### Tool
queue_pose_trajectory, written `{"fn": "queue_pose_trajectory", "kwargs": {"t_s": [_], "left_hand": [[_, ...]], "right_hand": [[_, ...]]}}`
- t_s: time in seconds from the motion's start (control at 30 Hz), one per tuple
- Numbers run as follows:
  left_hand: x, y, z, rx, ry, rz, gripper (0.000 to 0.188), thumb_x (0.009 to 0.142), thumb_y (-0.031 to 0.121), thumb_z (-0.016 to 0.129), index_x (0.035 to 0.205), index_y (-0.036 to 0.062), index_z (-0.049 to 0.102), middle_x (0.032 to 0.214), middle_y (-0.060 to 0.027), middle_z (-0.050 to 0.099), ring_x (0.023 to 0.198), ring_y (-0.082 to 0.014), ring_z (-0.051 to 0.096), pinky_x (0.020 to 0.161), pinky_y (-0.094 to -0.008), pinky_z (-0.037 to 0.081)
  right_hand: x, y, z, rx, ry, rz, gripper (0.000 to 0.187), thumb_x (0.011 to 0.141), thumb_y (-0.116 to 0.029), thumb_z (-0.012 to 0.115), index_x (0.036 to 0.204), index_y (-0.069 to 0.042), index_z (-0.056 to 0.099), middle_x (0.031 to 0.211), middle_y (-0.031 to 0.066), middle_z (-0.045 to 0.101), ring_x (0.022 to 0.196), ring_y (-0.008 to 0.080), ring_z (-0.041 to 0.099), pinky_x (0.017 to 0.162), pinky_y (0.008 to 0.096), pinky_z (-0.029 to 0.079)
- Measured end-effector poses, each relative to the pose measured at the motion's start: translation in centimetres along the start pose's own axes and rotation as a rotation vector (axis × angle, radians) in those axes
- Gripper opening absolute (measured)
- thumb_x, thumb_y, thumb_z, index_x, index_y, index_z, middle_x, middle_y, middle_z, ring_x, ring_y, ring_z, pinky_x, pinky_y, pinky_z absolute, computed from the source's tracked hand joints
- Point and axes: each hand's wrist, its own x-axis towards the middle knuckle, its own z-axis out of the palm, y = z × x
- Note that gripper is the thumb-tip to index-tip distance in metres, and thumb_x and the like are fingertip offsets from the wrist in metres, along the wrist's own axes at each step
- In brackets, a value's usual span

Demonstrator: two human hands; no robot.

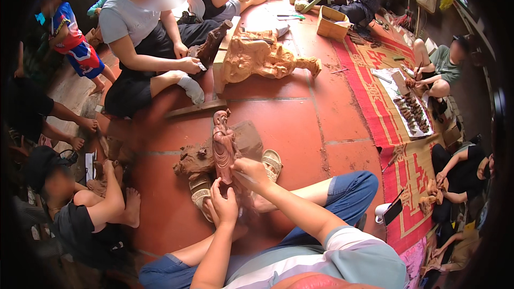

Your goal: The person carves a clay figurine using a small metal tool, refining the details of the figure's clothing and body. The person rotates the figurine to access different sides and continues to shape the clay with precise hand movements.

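Note:
A reddish-brown carved wooden figurine [222, 144] of a robed figure leans upright in front of me, between my sandalled feet. My left hand [225, 202] curls around its lower end, with thumb and fingertips at the base. My right hand [252, 174] is closed against the figurine's lower right side. A slim pale thing seems to lie along its fingers, too small to name. Behind the figurine is a rough dark wood block [249, 142], with a gnarled wood piece [194, 158] to its left.
A large carved wood piece [257, 60] lies on the red tile floor ahead, near a seated person [131, 21]. On the right, a red and yellow mat [369, 101] carries a white sheet of small dark pieces [411, 111]. A white mug [381, 211] and a phone [393, 210] are near my knee. Several people sit around.

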Motion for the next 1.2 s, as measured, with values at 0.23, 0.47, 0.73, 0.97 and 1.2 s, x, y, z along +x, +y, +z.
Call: {"fn": "queue_pose_trajectory", "kwargs": {"t_s": [0.23,0.47,0.73,0.97,1.2], "left_hand": [[0.1,-0.8,-0.3,0.06,-0.111,-0.103,0.057,0.081,0.019,0.069,0.134,0.011,0.05,0.132,-0.0115,0.054,0.123,-0.0309,0.049,0.105,-0.0413,0.034],[0.7,0.4,-0.1,0.176,-0.147,-0.095,0.061,0.081,0.025,0.068,0.138,0.0164,0.047,0.136,-0.0093,0.053,0.121,-0.0326,0.051,0.101,-0.0443,0.038],[0.7,1.2,-0.6,0.198,-0.128,-0.05,0.051,0.084,0.014,0.065,0.133,0.0071,0.051,0.127,-0.0174,0.055,0.121,-0.0327,0.052,0.102,-0.0396,0.041],[0.6,0.7,-0.3,0.089,-0.077,-0.01,0.052,0.084,0.013,0.064,0.133,0.0059,0.05,0.127,-0.017,0.054,0.119,-0.033,0.052,0.102,-0.0399,0.04],[0.7,0.6,-0.2,0.093,-0.071,0.013,0.052,0.083,0.012,0.063,0.133,0.0053,0.05,0.127,-0.0172,0.053,0.12,-0.0332,0.051,0.104,-0.0402,0.039]], "right_hand": [[-1.4,-0.1,0.2,0.043,-0.043,0.02,0.014,0.081,-0.017,0.066,0.089,-0.008,0.06,0.083,0.0103,0.064,0.079,0.0305,0.066,0.066,0.0397,0.052],[-1.0,0.8,0.7,0.025,-0.018,0.034,0.013,0.079,-0.016,0.066,0.088,-0.009,0.06,0.082,0.0101,0.062,0.079,0.0326,0.064,0.065,0.0413,0.052],[-1.4,0.2,1.3,-0.034,0.027,0.037,0.013,0.075,-0.015,0.069,0.083,-0.011,0.06,0.078,0.0105,0.062,0.075,0.0304,0.065,0.063,0.0407,0.051],[-1.3,0.4,-0.3,0.312,-0.004,0.339,0.014,0.078,-0.01,0.075,0.091,-0.006,0.07,0.078,0.0104,0.07,0.071,0.0204,0.07,0.064,0.0296,0.054],[0.3,0.5,-0.6,0.297,0.057,0.385,0.013,0.08,-0.009,0.073,0.091,-0.004,0.069,0.083,0.0086,0.07,0.073,0.0176,0.069,0.065,0.028,0.052]]}}
